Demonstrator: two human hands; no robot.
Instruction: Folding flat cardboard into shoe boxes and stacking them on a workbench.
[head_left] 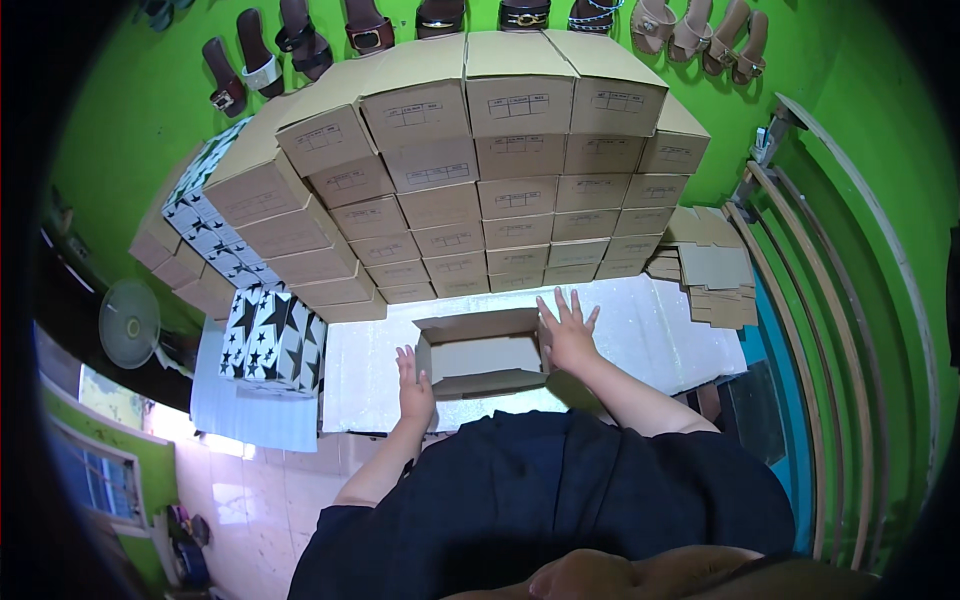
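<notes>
An open brown cardboard box (483,383), its inside facing up, sits on the white covered table (370,350) in front of me. My left hand (414,394) rests against its left end with the fingers stretched out. At the opposite end is my right hand (570,338), fingers spread wide, its palm side by the box's right wall. Neither hand is wrapped round anything. The box holds nothing that I can see.
Stacked closed cardboard boxes (515,157) form a wall behind the table. Star-patterned black-and-white boxes (272,335) stand at left. Flattened cardboard pieces (716,268) lie at right, near a wooden rack (800,330). Sandals (310,45) line the green wall; a fan (130,322) is far left.
</notes>
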